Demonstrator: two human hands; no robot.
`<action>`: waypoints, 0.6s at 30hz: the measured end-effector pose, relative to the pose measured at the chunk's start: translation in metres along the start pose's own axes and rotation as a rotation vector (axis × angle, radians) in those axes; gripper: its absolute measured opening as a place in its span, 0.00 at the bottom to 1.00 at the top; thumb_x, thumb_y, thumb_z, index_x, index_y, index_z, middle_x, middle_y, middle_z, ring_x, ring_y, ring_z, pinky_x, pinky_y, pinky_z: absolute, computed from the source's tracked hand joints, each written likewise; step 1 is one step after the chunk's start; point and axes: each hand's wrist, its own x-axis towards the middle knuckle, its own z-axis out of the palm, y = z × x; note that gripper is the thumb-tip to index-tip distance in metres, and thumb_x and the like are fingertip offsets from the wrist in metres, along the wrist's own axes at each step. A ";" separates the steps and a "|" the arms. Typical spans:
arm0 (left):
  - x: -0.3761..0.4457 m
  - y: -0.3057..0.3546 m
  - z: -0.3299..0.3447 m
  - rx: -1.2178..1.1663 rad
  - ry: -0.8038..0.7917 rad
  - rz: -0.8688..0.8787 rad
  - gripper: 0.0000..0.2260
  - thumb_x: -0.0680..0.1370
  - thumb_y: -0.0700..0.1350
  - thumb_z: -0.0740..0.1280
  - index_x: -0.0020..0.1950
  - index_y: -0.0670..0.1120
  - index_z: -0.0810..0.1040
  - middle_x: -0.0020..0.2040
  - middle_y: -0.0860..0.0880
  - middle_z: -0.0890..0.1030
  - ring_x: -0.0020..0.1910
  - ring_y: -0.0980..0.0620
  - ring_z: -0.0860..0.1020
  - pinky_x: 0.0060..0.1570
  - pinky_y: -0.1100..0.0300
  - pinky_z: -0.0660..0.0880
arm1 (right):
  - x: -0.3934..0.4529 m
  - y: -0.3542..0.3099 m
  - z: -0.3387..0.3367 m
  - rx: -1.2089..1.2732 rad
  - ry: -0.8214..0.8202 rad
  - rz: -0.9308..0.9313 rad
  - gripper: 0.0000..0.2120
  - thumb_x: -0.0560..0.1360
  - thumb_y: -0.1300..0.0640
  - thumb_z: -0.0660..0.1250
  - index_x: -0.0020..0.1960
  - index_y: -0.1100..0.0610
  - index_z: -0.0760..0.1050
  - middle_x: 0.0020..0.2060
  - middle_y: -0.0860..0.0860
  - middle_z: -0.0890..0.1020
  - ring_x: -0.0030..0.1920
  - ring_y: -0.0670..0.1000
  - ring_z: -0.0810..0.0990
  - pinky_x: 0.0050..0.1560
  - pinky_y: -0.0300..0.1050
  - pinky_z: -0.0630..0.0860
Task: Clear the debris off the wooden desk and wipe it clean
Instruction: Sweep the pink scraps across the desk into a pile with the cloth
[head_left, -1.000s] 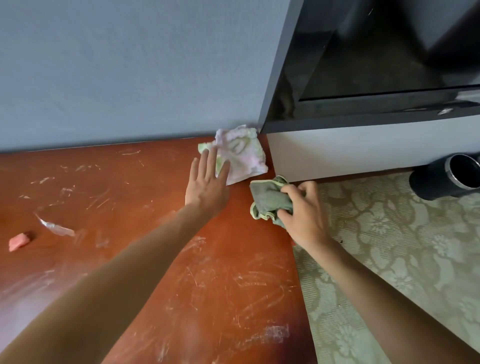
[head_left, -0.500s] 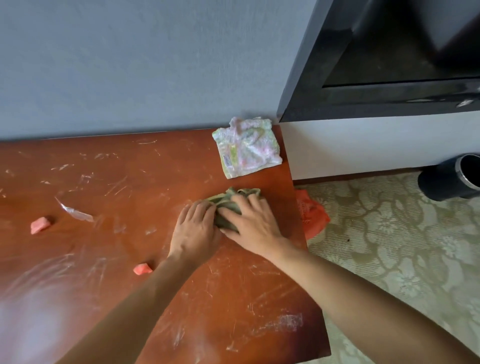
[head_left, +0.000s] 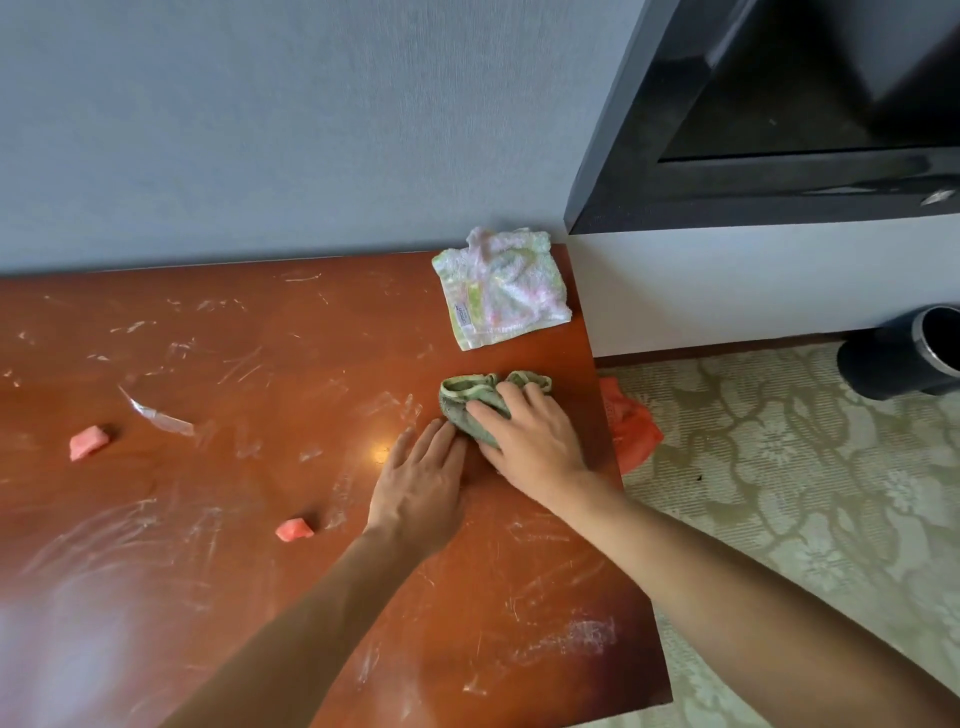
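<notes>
Scratched and dusty, your wooden desk (head_left: 260, 519) carries two cloths and three scraps: your right hand (head_left: 535, 441) presses flat-fingered on the green cloth (head_left: 467, 395), your left hand (head_left: 421, 483) lies open beside it, the pastel cloth (head_left: 501, 288) sits behind, with two pink bits (head_left: 88, 441) (head_left: 293, 530) and one clear sliver (head_left: 156, 415) to your left.

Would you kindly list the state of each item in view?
green cloth: bunched, pressed flat by right hand
left hand: flat on desk, touching the cloth
pastel towel: folded, untouched
pink scraps: loose on desk
desk: smeared
</notes>
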 end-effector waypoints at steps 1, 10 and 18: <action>-0.001 -0.001 0.000 0.001 0.013 -0.009 0.28 0.84 0.54 0.59 0.83 0.45 0.61 0.83 0.45 0.60 0.83 0.45 0.57 0.81 0.44 0.47 | -0.001 0.009 -0.002 -0.008 -0.016 -0.023 0.19 0.75 0.46 0.72 0.65 0.48 0.77 0.56 0.54 0.76 0.53 0.58 0.75 0.48 0.52 0.78; -0.015 0.010 0.018 0.017 -0.025 -0.062 0.34 0.82 0.61 0.45 0.84 0.43 0.57 0.85 0.43 0.53 0.84 0.44 0.51 0.82 0.41 0.50 | 0.001 0.012 -0.008 0.026 0.065 0.608 0.16 0.77 0.45 0.71 0.62 0.47 0.80 0.55 0.56 0.76 0.56 0.61 0.75 0.49 0.53 0.77; -0.019 0.006 0.011 0.059 -0.045 -0.063 0.36 0.82 0.68 0.43 0.85 0.51 0.43 0.85 0.49 0.40 0.84 0.50 0.40 0.78 0.37 0.32 | -0.030 0.029 -0.010 -0.025 0.057 0.315 0.19 0.76 0.41 0.73 0.64 0.45 0.80 0.53 0.52 0.77 0.51 0.56 0.76 0.44 0.47 0.77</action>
